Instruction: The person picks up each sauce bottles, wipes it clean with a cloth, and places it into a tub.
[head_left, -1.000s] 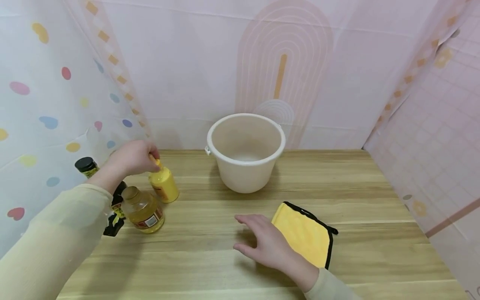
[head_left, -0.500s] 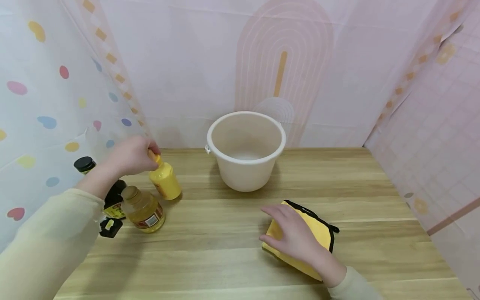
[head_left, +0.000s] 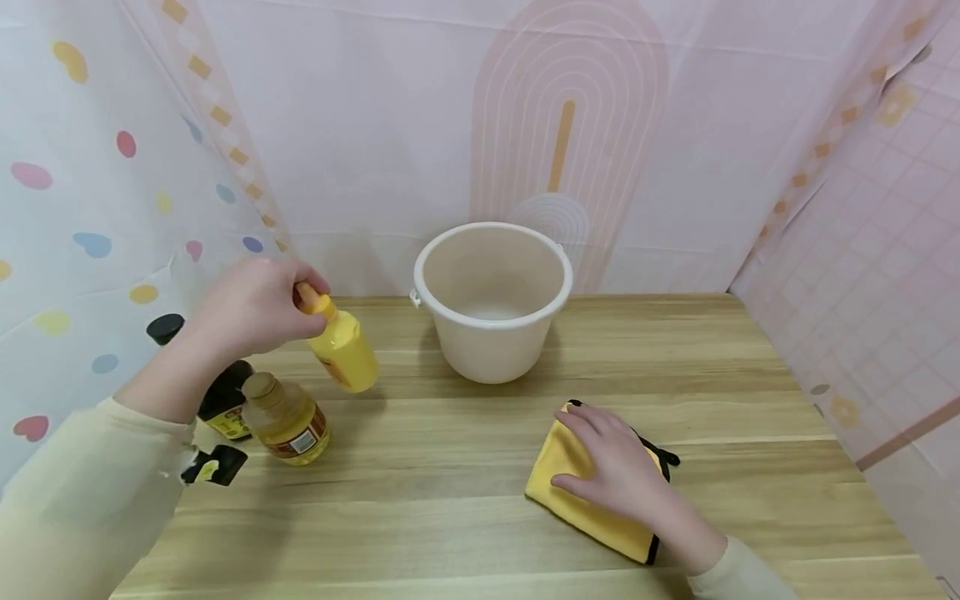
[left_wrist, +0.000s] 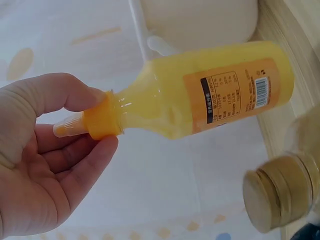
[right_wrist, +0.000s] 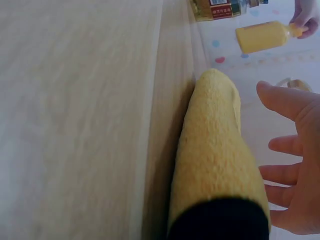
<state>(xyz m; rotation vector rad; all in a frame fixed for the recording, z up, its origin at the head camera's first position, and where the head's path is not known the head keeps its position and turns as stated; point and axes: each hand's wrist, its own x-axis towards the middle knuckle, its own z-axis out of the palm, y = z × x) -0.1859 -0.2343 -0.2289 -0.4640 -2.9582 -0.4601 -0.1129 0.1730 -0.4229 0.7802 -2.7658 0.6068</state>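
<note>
My left hand (head_left: 258,308) pinches a yellow squeeze bottle (head_left: 349,354) by its orange cap, thumb on one side and fingers on the other. The bottle hangs tilted above the table, its labelled side (left_wrist: 235,92) facing the left wrist camera. Over a folded yellow cloth (head_left: 551,475) with black edging hovers my right hand (head_left: 618,471), fingers spread. The right wrist view shows a gap between that hand (right_wrist: 295,165) and the cloth (right_wrist: 215,150). Part of the cloth is hidden under the hand in the head view.
A white bucket (head_left: 491,354) stands at the back middle of the wooden table (head_left: 420,517). Left of it are an oil bottle (head_left: 296,429) with a gold cap and dark bottles (head_left: 225,408) partly behind my left arm. Patterned curtains (head_left: 360,125) enclose the table.
My left hand has lifted the yellow squeeze bottle off the table and moved it slightly right. My right hand has moved right, from beside the cloth to above it.
</note>
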